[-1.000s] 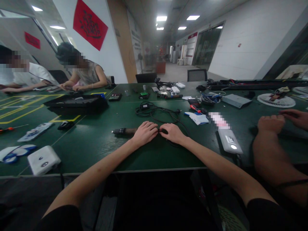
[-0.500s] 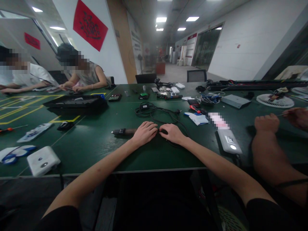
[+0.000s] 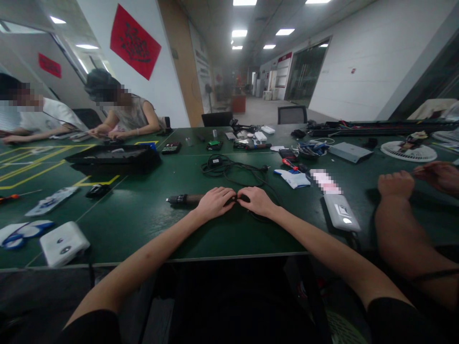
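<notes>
A dark, stick-shaped electric screwdriver (image 3: 183, 199) lies along the green table, its chuck end pointing left. My left hand (image 3: 215, 203) is wrapped round the rear part of its body. Facing it almost fingertip to fingertip, my right hand (image 3: 258, 200) pinches the black end of a cord close to the screwdriver's tail. The fingers hide most of that cord end, so I cannot tell whether it touches the tail. Beyond my hands, a black power cable (image 3: 247, 165) lies in loose loops, with a white label on its dark block.
A white box-shaped device (image 3: 64, 243) sits at the front left, behind it a black tray (image 3: 113, 155). To the right lie a grey-white power bank-like device (image 3: 342, 212), a blue-white packet (image 3: 294, 178) and a red-handled screwdriver (image 3: 289, 164). A co-worker's forearm (image 3: 401, 224) rests at far right.
The view has tipped very slightly. Both my hands stay on the electric screwdriver and the cord end, with only a tiny shift of the fingers.
</notes>
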A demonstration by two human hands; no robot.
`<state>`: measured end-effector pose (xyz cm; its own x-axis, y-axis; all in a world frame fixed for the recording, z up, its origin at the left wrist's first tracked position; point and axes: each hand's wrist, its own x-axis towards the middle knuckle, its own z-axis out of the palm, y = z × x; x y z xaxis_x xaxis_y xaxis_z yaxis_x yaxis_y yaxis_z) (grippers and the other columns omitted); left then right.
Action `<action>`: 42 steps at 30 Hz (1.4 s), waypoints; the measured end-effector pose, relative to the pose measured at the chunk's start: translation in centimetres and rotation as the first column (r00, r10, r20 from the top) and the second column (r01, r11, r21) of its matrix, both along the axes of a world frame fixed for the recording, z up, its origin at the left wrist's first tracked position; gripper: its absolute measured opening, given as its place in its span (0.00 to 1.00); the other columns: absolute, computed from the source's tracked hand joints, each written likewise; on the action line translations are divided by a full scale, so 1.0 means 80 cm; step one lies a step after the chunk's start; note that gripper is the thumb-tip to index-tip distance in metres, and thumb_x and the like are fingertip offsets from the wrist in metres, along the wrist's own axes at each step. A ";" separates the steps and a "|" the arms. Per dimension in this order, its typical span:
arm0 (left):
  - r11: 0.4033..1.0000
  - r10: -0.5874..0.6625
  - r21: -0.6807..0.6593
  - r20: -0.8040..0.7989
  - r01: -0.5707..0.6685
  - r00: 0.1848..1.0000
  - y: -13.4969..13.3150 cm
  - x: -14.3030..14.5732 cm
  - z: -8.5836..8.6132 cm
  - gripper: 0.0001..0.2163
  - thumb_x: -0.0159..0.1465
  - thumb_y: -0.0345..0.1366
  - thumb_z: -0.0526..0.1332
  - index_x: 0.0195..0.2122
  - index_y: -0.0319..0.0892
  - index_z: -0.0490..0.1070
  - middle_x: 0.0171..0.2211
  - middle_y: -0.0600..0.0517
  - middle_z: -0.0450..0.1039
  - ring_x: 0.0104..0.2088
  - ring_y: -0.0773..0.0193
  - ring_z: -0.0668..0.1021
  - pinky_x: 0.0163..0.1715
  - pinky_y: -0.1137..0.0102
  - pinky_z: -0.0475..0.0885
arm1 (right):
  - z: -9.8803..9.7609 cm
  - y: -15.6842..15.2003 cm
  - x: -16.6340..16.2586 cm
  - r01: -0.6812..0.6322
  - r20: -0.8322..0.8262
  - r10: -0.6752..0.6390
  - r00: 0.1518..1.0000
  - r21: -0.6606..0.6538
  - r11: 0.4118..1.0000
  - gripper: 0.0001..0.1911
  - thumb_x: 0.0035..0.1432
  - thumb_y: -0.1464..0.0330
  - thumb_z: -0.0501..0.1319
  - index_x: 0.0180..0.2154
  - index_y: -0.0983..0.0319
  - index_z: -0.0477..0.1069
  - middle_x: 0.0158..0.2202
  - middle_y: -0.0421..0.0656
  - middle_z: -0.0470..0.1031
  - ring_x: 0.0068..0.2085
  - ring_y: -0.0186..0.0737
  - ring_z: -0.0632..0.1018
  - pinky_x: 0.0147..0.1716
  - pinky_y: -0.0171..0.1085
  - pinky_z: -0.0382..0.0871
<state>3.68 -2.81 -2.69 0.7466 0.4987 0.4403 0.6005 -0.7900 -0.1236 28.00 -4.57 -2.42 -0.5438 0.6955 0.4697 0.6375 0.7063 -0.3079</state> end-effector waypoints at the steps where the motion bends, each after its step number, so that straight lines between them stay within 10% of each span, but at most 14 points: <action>1: 1.000 -0.006 -0.003 -0.008 0.006 1.000 0.000 0.000 -0.001 0.10 0.74 0.41 0.57 0.53 0.47 0.71 0.53 0.48 0.76 0.49 0.57 0.78 0.50 0.62 0.72 | 0.000 0.000 0.000 -0.002 -0.001 0.002 1.000 0.000 1.000 0.07 0.65 0.68 0.65 0.45 0.59 0.75 0.45 0.44 0.80 0.47 0.44 0.80 0.51 0.42 0.69; 26: 0.999 -0.011 -0.037 -0.016 0.010 1.000 0.001 -0.002 0.000 0.09 0.75 0.41 0.55 0.48 0.46 0.72 0.45 0.50 0.78 0.44 0.60 0.79 0.47 0.65 0.72 | -0.009 0.013 0.001 -0.052 -0.200 0.012 0.980 -0.196 0.979 0.03 0.62 0.68 0.68 0.37 0.59 0.81 0.57 0.46 0.77 0.58 0.47 0.77 0.60 0.49 0.68; 42: 0.999 -0.005 -0.048 0.001 0.005 1.000 0.000 -0.003 0.000 0.09 0.74 0.40 0.55 0.49 0.47 0.72 0.46 0.50 0.78 0.45 0.59 0.79 0.48 0.64 0.72 | -0.008 0.015 -0.001 -0.090 -0.148 0.065 0.987 -0.169 0.981 0.04 0.65 0.68 0.65 0.37 0.60 0.79 0.47 0.44 0.80 0.49 0.43 0.79 0.54 0.44 0.70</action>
